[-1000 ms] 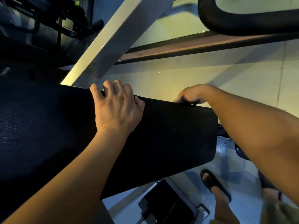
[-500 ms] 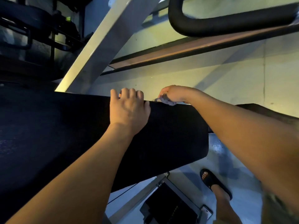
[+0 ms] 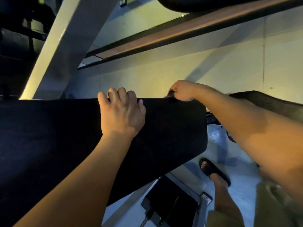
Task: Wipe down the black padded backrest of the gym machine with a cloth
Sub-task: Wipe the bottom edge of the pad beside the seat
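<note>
The left grip [image 3: 122, 112] lies on the backrest [image 3: 65, 136], fingers curled over its top edge and holding the pad. At its 3 o'clock, near but apart, the right grip [image 3: 182, 90] is closed on the cloth [image 3: 169, 94] at the same edge, by the pad's corner — only a dark scrap shows. The black backrest stretches off toward 9 o'clock. A grey beam [image 3: 65, 46] rises at 11 o'clock, and a sandal [image 3: 213, 172] stands on the floor [image 3: 186, 167] at 5 o'clock.

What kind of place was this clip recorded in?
Most likely a gym: a black padded backrest, a slanted metal frame beam behind it, and a thick black bar overhead.
</note>
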The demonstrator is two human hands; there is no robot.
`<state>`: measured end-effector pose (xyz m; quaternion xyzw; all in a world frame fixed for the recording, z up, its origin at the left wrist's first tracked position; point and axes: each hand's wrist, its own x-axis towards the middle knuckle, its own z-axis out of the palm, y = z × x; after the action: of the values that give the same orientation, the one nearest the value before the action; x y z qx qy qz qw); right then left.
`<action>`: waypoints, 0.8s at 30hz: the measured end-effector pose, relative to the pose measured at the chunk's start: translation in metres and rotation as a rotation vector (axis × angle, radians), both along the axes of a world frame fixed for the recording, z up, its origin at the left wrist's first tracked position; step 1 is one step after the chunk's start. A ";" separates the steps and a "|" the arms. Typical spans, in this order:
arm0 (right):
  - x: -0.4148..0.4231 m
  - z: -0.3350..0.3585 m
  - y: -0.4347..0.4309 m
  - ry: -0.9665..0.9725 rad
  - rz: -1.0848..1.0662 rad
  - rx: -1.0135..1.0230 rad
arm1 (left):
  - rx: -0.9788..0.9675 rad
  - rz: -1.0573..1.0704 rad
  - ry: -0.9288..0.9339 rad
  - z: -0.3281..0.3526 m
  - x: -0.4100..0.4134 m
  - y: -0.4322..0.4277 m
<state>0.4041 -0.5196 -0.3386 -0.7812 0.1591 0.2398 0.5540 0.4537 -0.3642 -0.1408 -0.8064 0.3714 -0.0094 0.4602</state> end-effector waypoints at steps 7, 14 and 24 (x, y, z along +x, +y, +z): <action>0.008 -0.008 0.011 0.009 -0.110 0.042 | -0.008 -0.009 0.155 -0.058 -0.004 -0.034; 0.001 -0.018 0.014 -0.096 -0.273 0.251 | -0.006 0.020 0.183 -0.068 0.001 -0.033; 0.004 -0.052 -0.011 0.092 0.049 -0.026 | -0.025 -0.002 0.125 -0.077 0.003 -0.029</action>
<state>0.4080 -0.5304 -0.3903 -0.7803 0.1683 0.2869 0.5297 0.4571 -0.3934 -0.2174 -0.8108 0.4001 0.0360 0.4258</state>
